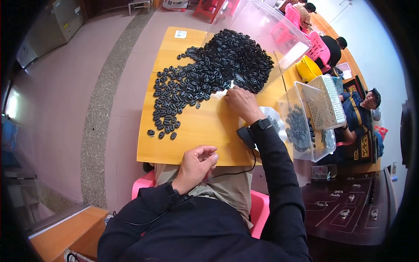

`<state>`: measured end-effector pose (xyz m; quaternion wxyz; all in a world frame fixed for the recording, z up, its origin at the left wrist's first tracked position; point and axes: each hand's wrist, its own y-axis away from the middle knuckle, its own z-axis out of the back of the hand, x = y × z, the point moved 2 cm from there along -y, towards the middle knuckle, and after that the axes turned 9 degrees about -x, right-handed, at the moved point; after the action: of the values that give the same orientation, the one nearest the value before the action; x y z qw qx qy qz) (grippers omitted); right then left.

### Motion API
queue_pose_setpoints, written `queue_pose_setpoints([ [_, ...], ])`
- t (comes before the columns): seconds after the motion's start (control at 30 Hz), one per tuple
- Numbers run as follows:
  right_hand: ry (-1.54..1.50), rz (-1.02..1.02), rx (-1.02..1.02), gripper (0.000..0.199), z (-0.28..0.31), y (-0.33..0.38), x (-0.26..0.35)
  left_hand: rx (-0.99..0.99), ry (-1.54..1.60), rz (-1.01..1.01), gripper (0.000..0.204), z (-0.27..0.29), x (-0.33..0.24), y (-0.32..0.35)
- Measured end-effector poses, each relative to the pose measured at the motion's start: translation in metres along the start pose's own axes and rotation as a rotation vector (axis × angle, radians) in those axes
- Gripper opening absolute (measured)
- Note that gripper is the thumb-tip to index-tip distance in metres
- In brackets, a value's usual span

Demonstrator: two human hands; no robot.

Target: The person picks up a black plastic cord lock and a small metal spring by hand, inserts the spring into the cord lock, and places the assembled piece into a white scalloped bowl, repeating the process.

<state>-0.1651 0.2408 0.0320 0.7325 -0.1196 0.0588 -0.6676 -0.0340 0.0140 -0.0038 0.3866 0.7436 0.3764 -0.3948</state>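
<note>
A big heap of small black oval pieces (238, 54), each with two holes, spills over the yellow wooden table (209, 142). Part of it lies in a tipped clear plastic bin (294, 56), and looser pieces (172, 94) fan out to the left. At the heap's near edge is my right hand (243, 104), fingers curled down beside a white patch; its fingertips are partly hidden. My left hand (198, 168) is over my lap at the table's front edge, its fingers curled against the thumb. What either hand holds, if anything, cannot be made out.
Right of my forearm are a scalloped white bowl (282, 131) with small pieces, a clear box (321, 153) of grey and black pieces, and a white perforated basket (326, 107). A black corded device (245, 137) sits by my wrist. People are seated at the right.
</note>
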Motion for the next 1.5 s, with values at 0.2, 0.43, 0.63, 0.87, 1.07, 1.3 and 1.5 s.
queue_pose_setpoints([
  [0.2, -0.149, 0.152, -0.123, 0.015, 0.003, 0.028, 0.016, -0.063, 0.029, -0.002, 0.025, 0.002, 0.005, -0.002],
  [0.43, -1.08, -0.255, 0.207, 0.017, 0.04, 0.111, 0.093, -0.164, 0.256, -0.06, 0.025, 0.004, -0.003, 0.0],
  [0.63, -1.284, -0.416, 0.079, 0.018, 0.037, 0.15, 0.092, -0.075, 0.174, -0.088, 0.014, 0.003, 0.002, 0.004],
  [0.87, -0.44, -0.224, -0.419, 0.014, 0.053, 0.181, -0.016, -0.017, 0.195, -0.018, 0.013, -0.002, 0.005, 0.009],
  [1.07, -0.18, -0.332, -0.238, 0.016, 0.059, 0.179, -0.029, 0.021, 0.119, 0.051, 0.013, -0.002, 0.003, 0.013],
  [1.3, -0.137, -0.324, -0.288, 0.01, 0.052, 0.175, -0.031, 0.01, 0.152, 0.079, 0.014, -0.004, 0.003, 0.013],
  [1.5, -0.1, -0.324, -0.332, 0.009, 0.047, 0.174, -0.031, -0.002, 0.171, 0.078, 0.016, -0.003, 0.004, 0.012],
])
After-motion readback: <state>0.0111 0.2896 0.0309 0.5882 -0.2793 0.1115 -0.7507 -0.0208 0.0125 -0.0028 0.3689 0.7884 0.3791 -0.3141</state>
